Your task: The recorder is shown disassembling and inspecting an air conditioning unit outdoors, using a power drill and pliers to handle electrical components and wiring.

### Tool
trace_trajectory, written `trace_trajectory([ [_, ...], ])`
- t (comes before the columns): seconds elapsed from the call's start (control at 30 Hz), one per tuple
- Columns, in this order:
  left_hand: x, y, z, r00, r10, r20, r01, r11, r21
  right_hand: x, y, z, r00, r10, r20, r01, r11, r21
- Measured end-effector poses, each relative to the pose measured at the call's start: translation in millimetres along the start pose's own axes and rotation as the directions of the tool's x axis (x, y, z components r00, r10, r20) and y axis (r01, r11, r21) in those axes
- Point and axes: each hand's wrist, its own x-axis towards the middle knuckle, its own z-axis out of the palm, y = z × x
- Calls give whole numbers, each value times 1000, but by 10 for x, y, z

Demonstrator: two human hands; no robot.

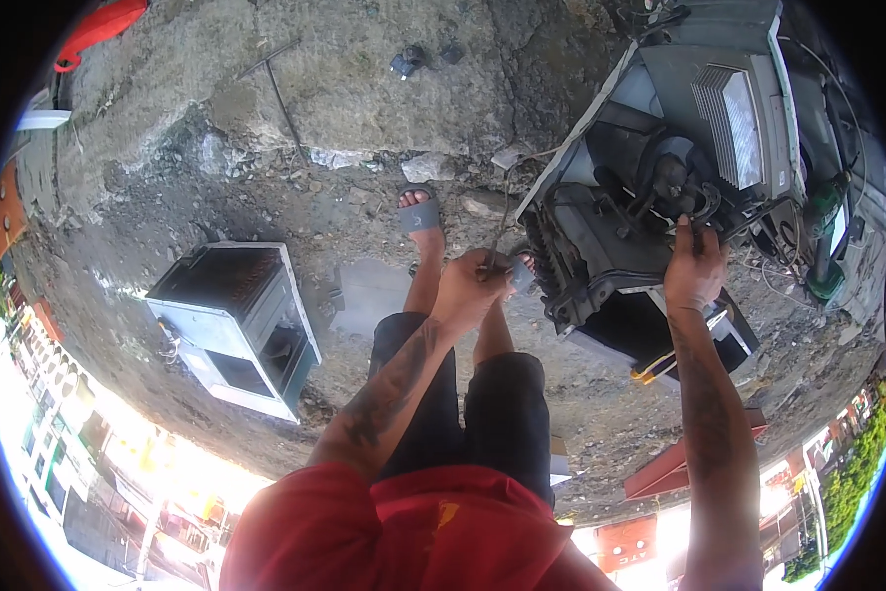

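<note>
My left hand [471,286] is closed around a thin dark cord or rod [503,219] that runs up toward the opened appliance [593,231]. That appliance lies on the ground at the right, its metal casing apart and dark inner parts bared. Among them is a dark rounded part [672,177], possibly a motor or compressor. My right hand [694,268] reaches to the near side of this part, fingers curled and the index finger pointing up against it. What lies under those fingers is hidden. Yellow wires [650,374] hang below the appliance, near my right wrist.
A white box-shaped appliance shell [266,325] stands at the left on rough ground. A green power tool [825,236] lies at the far right. Farther off are a T-shaped metal bar [280,94] and small dark pieces [408,62]. A red metal piece [675,471] lies near my right forearm.
</note>
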Motion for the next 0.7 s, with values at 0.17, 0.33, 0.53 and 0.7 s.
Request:
trace_trajectory([
  [0.17,-20,-14,270,980,-30,-197,43,997,59,-26,-136,-68,999,40,7,-40,999,-13],
  [0.33,13,-78,305,981,128,-146,-125,992,27,-9,-131,-74,997,70,21,-68,995,-72],
  [0.53,173,-150,347,988,153,-14,-152,987,59,-37,-169,-131,996,76,41,-74,995,-62],
  [0.7,612,-503,-48,989,35,-142,-50,994,-101,-24,-194,-147,997,63,41,-61,997,-49],
])
